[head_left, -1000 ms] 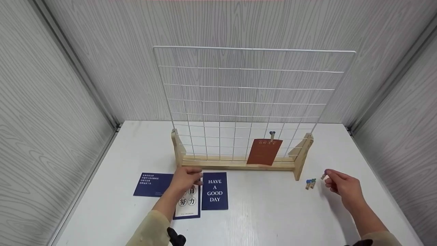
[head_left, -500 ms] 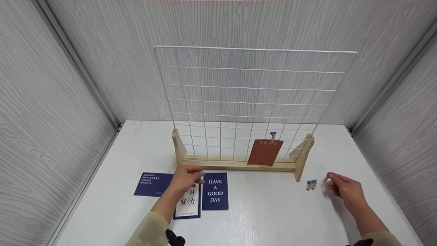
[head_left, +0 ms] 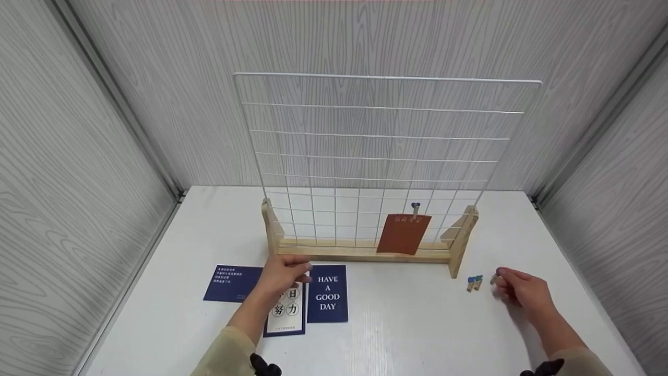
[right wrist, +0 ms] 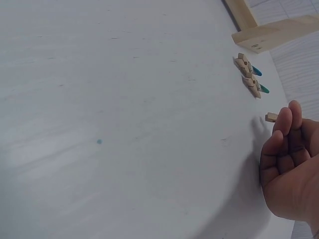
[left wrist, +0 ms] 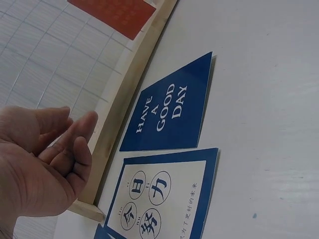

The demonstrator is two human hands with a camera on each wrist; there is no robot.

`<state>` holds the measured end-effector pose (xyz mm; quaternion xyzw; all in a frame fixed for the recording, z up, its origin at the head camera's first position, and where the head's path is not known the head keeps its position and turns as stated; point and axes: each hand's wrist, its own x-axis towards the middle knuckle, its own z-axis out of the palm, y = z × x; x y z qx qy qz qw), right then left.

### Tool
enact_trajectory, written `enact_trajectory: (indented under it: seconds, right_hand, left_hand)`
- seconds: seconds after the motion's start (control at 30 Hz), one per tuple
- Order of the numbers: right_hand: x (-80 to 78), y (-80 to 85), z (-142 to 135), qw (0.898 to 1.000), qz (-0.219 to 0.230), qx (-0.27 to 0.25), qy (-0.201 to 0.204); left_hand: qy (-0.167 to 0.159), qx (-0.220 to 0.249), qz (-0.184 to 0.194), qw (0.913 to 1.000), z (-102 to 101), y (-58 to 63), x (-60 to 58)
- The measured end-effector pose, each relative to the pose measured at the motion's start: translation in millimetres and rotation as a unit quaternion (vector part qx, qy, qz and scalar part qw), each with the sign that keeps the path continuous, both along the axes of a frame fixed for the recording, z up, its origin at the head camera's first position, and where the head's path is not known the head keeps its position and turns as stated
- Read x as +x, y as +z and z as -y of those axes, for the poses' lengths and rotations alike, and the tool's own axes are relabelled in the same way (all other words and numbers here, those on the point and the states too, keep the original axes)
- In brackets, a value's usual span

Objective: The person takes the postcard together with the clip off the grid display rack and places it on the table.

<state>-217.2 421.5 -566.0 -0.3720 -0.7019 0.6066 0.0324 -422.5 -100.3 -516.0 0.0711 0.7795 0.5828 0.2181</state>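
My right hand (head_left: 526, 293) is low over the right side of the table and pinches a small wooden clothespin (right wrist: 270, 117), its far part hidden by the fingers. Two more clothespins (right wrist: 249, 74), one blue-topped and one green-topped, lie just left of it. My left hand (head_left: 282, 274) hovers over a blue-bordered white card (head_left: 286, 313), fingers loosely bent and holding nothing. Beside that card lie a blue "HAVE A GOOD DAY" card (head_left: 327, 293) and another blue card (head_left: 229, 282) with small white text. A red card (head_left: 404, 235) hangs on the wire grid under a clothespin (head_left: 416, 209).
The white wire grid (head_left: 389, 78) stands upright on a wooden base (head_left: 334, 256) across the middle of the white table (head_left: 396, 324). Its right wooden foot (head_left: 462, 243) is close to the loose clothespins. Grey wood-patterned panels (head_left: 83, 172) enclose the table on the sides and back.
My right hand, still pinching the clothespin, has lowered slightly toward the table. The left hand has stayed nearly in place. The cards and grid look unmoved.
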Motion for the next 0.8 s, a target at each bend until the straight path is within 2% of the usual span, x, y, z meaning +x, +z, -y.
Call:
enact_trajectory:
  seconds: [0.17,0.47,0.8]
  right_hand:
    - [-0.7,-1.5,-0.2,1.000,-0.001,-0.004,0.009]
    - [-1.1,-6.4,0.0,0.999,-0.014,-0.029,0.002]
    - [-3.0,-6.8,-2.6,0.997,-0.033,-0.064,-0.012]
  left_hand:
    - [-0.010,0.007,-0.002,0.9999,-2.4,2.4,1.2]
    - [-0.014,0.026,-0.001,0.9996,-8.5,7.2,6.4]
    - [-0.022,0.034,-0.004,0.9992,-14.2,13.0,5.1]
